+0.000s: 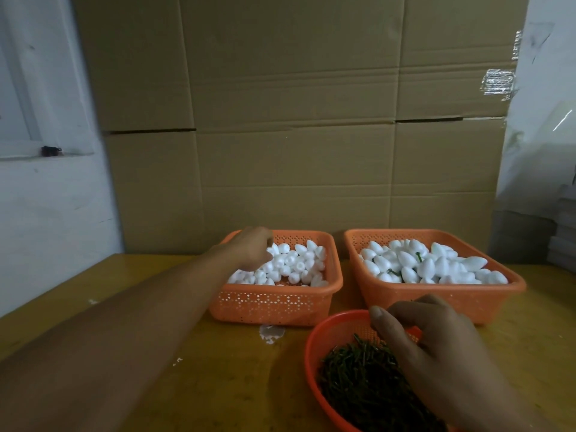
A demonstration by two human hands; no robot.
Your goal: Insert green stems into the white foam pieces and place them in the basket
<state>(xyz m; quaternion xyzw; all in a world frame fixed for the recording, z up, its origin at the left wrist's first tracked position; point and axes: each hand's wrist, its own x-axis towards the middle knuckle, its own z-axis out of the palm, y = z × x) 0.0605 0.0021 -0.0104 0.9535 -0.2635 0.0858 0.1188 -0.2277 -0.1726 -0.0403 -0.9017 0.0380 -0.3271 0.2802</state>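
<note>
Two orange perforated baskets stand on the yellow table. The left basket (274, 302) holds plain white foam pieces (296, 263). The right basket (436, 299) holds foam pieces with green stems (419, 256) poking out between them. A round orange bowl (314, 344) at the front holds a heap of short green stems (358, 381). My left hand (249, 247) reaches into the left basket, its fingers curled down among the foam pieces; what they hold is hidden. My right hand (436, 341) hovers over the bowl, fingers bent down into the stems.
A wall of brown cardboard boxes (296, 120) rises right behind the baskets. A white wall is at the left, plastic-wrapped stacks at the far right. White foam crumbs (271, 333) lie on the table between the left basket and the bowl.
</note>
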